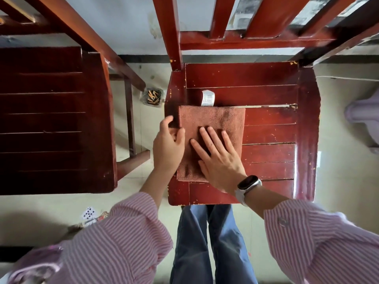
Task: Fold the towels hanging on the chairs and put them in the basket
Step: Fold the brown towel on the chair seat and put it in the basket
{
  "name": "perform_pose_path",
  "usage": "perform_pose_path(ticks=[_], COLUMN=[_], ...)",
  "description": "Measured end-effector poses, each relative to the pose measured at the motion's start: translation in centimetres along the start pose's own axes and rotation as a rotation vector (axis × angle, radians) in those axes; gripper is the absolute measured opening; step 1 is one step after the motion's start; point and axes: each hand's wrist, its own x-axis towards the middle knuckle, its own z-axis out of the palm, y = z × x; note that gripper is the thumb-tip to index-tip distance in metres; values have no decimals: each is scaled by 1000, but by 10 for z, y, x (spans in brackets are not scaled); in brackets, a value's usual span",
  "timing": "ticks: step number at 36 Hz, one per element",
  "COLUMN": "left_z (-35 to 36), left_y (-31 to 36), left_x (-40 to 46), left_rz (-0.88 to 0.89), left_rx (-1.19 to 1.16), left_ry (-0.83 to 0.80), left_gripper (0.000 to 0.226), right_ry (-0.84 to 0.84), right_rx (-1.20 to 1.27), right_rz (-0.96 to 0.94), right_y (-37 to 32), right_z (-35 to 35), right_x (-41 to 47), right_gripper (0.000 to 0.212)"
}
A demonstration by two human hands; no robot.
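1. Folded rust-brown terry towel lying flat on the slatted seat of the red-brown wooden chair, toward the seat's left half; white tag with a barcode sticking out past its far edge.
2. Right hand resting palm down on the towel's near middle; fingers spread and laid flat against the cloth, gripping nothing; dark-faced watch on a pale strap at the wrist.
3. Left hand at the towel's left edge; fingers curled loosely, thumb lying on the cloth near the fold; cannot tell whether any cloth is actually pinched.
4. Pink-and-white striped sleeves on both arms; blue trousers visible below the seat's front edge.
5. Second dark wooden chair just to the left, well apart from the towel; small tray of cigarette butts on the pale tiled floor between the two chairs; playing cards on the floor near the left sleeve.
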Motion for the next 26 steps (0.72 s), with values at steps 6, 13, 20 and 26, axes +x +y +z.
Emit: perform_pose_path(ticks=[6,13,20,26], left_z=[1,-3,5,16], left_y=[-33,-29,-40,-24], left_x=[-28,-28,-28,-26], left_rz=[-10,23,-79,18], left_rx=[94,33,118,255], left_ry=[-77,-19,30,121], left_gripper=[35,21,24,30], right_ry=[42,78,49,131], right_rx=[22,92,80,159], right_rz=[60,114,101,205], right_y=[-5,-3,1,14], right_z=[4,-4,-4,-8], right_x=[6,8,13,11], right_gripper=[53,52,51,52])
